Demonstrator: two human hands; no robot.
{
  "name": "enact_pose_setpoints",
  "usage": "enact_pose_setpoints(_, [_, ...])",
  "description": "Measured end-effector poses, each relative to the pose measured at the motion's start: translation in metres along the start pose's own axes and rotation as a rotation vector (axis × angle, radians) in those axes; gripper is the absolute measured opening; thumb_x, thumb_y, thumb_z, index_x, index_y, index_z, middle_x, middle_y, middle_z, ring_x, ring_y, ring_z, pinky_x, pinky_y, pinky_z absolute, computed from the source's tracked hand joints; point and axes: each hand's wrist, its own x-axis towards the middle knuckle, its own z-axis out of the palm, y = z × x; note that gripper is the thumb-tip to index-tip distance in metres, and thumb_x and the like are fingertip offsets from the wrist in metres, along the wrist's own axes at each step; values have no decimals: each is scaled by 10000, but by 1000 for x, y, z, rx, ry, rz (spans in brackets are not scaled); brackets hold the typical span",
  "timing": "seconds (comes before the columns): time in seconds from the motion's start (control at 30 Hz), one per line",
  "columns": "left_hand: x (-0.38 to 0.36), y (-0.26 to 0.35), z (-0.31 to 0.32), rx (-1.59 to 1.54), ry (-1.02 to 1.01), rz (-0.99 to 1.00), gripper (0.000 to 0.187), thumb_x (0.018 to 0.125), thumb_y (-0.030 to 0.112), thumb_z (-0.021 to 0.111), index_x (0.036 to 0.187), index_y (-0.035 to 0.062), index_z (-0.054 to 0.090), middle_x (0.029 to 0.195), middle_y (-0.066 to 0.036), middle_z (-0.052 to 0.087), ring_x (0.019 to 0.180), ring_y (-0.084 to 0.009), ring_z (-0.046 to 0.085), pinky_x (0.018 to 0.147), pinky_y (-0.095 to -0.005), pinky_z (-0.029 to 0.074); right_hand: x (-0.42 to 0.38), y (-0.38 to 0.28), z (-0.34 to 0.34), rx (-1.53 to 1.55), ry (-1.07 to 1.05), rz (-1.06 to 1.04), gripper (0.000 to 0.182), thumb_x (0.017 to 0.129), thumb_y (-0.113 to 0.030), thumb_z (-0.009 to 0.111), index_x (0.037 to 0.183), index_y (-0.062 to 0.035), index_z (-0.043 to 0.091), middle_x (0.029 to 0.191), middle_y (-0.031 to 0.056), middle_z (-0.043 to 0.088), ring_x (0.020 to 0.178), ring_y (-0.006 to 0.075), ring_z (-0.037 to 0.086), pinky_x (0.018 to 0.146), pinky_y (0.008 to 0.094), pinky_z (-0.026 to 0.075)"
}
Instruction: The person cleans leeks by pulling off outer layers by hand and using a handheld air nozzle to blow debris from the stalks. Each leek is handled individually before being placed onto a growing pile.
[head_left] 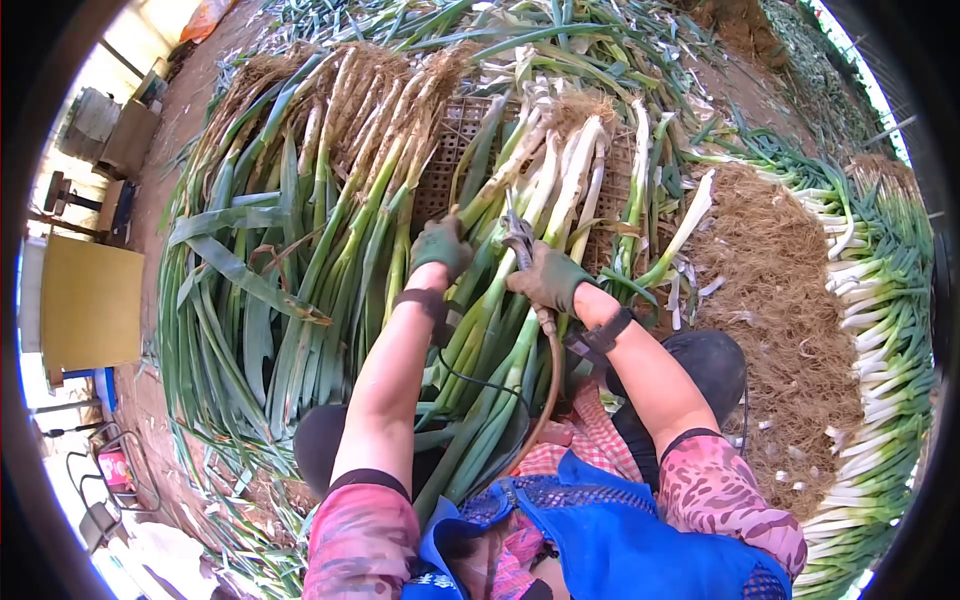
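Soil flooring (pixel 182 120) is framing clean, white-stemmed leeks (pixel 872 340) lining three o'clock and a large heap of untrimmed, rooted leeks (pixel 330 180) lying at eleven, while at twelve the left hand (pixel 442 248) is curling its fingers round a half-dirty leek (pixel 484 203) and the right hand (pixel 555 280) is wrapping its own about an air gun (pixel 518 240).

L hand (pixel 442 248): gloved, gripping leek stalk (pixel 487 196)
R hand (pixel 552 280): gloved, holding nozzle gun (pixel 519 240) w/ brown hose (pixel 556 375)
Crate (pixel 440 175): slatted, partly under leeks
Root pile (pixel 770 300): betw. crate & leek row (pixel 868 345), far R
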Motion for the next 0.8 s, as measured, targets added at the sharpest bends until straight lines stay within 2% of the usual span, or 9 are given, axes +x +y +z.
enact_pose_setpoints(0.07, [-1,-21,1,-116,29,-165,525,808,268,716,1252,24,575,1313,-244,605,1200,-371,620,1014,-455,507,-3,1,1,39,-22,0,587,779,-312,702,1165,90,517,853,221,701,734,345,713,699,408,563])
enact_pose_setpoints(0.2, [-1,-31,10,82,-40,-216,556,810,305,720,1276,47,559,1259,-228,649,1195,-367,628,995,-451,518,-33,-9,1,98,-193,-17,555,798,-328,693,1153,65,528,810,203,693,696,333,705,694,398,562])
enact_pose_setpoints(0.23, [-10,-26,-2,73,-74,-216,654,803,333,733,1351,45,520,1256,-224,659,1186,-358,638,990,-445,523,-47,-16,4,65,-224,-32,545,801,-323,693,1152,60,528,793,198,690,666,324,701,674,397,562])
enact_pose_setpoints(0.33, [-19,-28,-12,13,-113,-199,641,759,399,780,1232,-5,625,1202,-248,677,1144,-368,650,982,-449,518,-42,8,38,-16,-258,-204,510,801,-270,696,1155,50,514,725,183,674,509,279,657,539,392,550])
enact_pose_setpoints(0.5, [-9,-65,21,-272,-49,-108,570,755,372,804,1179,11,679,1074,-193,726,965,-265,704,842,-380,530,-53,-31,22,118,-259,140,540,783,-324,695,1127,70,559,872,209,709,821,346,726,790,399,557])
enact_pose_setpoints(0.6, [-25,-40,-8,-721,-134,-239,649,739,369,813,1249,6,641,1193,-270,678,1104,-319,678,892,-385,535,-54,-29,29,-29,-200,-42,619,763,-364,703,1171,78,557,1021,276,689,1001,374,693,894,412,530])
enact_pose_setpoints(0.63, [-7,-61,9,-639,9,-117,631,775,331,801,1259,-30,617,1173,-270,682,1103,-311,672,877,-376,534,-60,-32,28,-78,-199,-93,654,753,-383,707,1191,79,557,1088,304,675,1080,386,670,943,417,513])
enact_pose_setpoints(0.77, [13,-75,31,-580,82,-120,700,836,430,738,1297,-74,586,1216,-274,671,1142,-349,658,942,-390,514,-46,-44,26,-123,-140,-84,688,759,-377,708,1233,93,540,1097,302,680,1072,379,678,939,414,523])
enact_pose_setpoints(0.8, [10,-70,32,-623,64,-114,702,842,442,730,1296,-75,588,1219,-274,670,1148,-350,656,949,-389,512,-20,-40,33,-82,-106,-75,644,759,-382,710,1155,111,588,956,278,713,902,362,729,820,401,574])
